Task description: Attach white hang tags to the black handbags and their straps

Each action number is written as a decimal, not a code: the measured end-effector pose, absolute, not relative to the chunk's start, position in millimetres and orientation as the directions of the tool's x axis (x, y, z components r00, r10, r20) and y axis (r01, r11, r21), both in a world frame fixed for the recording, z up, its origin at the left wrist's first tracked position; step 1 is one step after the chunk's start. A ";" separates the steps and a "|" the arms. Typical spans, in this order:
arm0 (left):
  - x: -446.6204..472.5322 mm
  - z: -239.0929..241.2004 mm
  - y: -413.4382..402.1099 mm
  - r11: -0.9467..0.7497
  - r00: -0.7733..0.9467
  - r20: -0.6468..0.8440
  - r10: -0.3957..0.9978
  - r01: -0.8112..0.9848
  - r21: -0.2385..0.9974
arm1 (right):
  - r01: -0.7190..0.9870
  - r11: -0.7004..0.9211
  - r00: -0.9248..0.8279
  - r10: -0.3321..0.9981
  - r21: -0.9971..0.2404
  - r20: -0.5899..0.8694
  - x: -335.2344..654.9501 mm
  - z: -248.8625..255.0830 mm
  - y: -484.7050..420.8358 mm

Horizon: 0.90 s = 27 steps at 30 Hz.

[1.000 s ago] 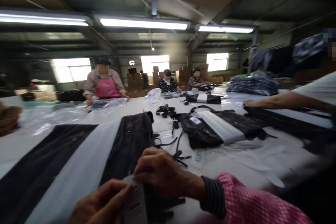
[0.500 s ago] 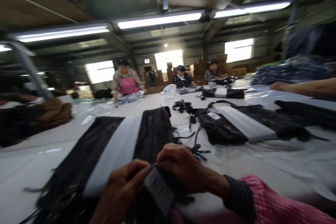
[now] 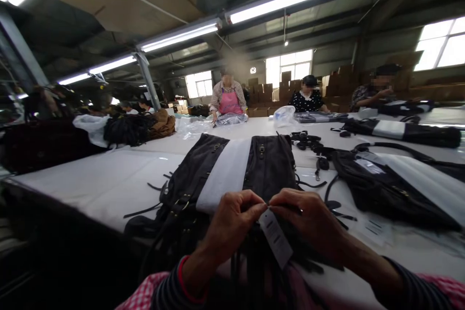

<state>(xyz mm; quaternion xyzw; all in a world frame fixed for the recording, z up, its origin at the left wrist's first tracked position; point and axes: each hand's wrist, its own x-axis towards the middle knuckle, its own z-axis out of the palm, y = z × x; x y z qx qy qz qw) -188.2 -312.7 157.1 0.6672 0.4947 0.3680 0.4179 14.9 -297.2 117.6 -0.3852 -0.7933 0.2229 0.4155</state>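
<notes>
A dark brown bag wrapped with a white band lies on the white table right in front of me. My left hand and my right hand meet over its near end, fingertips pinched together. A grey paper hang tag dangles from the point where the fingers meet. Both hands pinch the top of the tag or its string. Dark straps trail from the bag toward me and to the left.
Another dark bag with a white band lies to the right, loose straps and buckles behind it. Three people work at the far side of the table, one in a pink apron. Bags are piled at the left.
The view has swung left and up. My hands have come level and pinch the tag at its top; it now hangs free between them instead of lying under my fingers.
</notes>
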 end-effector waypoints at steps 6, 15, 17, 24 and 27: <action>-190.9 157.2 -315.2 -0.208 0.256 0.116 0.960 0.372 0.905 | 0.409 0.633 -0.392 0.772 -0.657 0.500 10.3 121.1 -300.6; -194.1 159.3 -316.9 -0.136 0.280 0.026 0.960 0.381 0.914 | 0.384 0.591 -0.353 0.804 -0.709 0.479 11.9 119.8 -304.4; -193.5 159.1 -317.0 -0.135 0.291 0.018 0.956 0.387 0.912 | 0.366 0.607 -0.371 0.791 -0.706 0.487 11.9 120.5 -305.3; -191.3 162.2 -314.6 -0.131 0.307 0.003 0.952 0.395 0.909 | 0.372 0.642 -0.411 0.762 -0.670 0.501 14.7 120.2 -303.5; -191.6 165.9 -312.8 -0.132 0.317 0.005 0.948 0.380 0.915 | 0.328 0.598 -0.420 0.786 -0.731 0.454 16.8 123.1 -302.3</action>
